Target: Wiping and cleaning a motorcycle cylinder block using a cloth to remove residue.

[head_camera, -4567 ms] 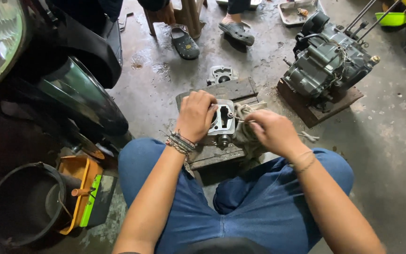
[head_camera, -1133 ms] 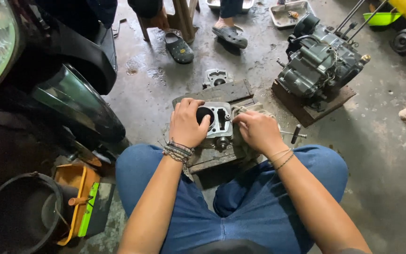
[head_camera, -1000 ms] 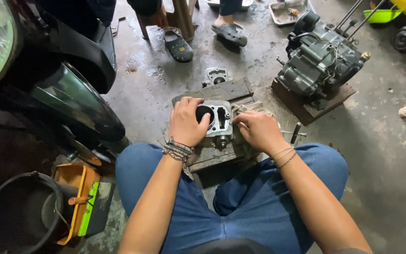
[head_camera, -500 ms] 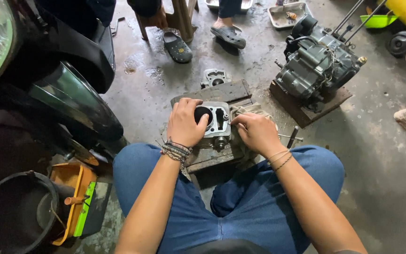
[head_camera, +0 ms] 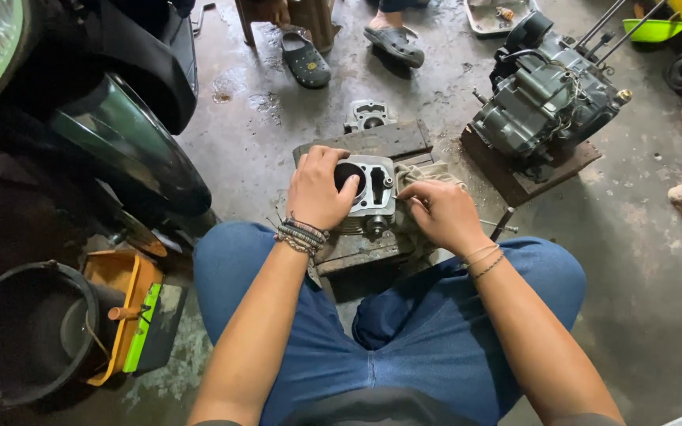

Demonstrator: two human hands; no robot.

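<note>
A silver engine cylinder block (head_camera: 372, 189) with a round bore stands on a dark metal slab (head_camera: 372, 146) in front of my knees. My left hand (head_camera: 317, 189) grips its left side, the thumb resting at the bore's edge. My right hand (head_camera: 440, 213) presses a dirty grey rag (head_camera: 424, 173) against the block's right side, fingers curled. Bead bracelets circle my left wrist, thin bands my right.
A whole motorcycle engine (head_camera: 546, 95) sits on a wooden block at the right. Another small cylinder part (head_camera: 369, 117) lies behind the slab. A scooter's dark fender (head_camera: 120, 142) stands left, with a black bucket (head_camera: 29, 339) and orange tray (head_camera: 124, 308). Other people's sandalled feet (head_camera: 392, 43) at the back.
My right hand has slid slightly along the block's right side with the rag. My left hand keeps its hold on the block. The view has shifted a little.
</note>
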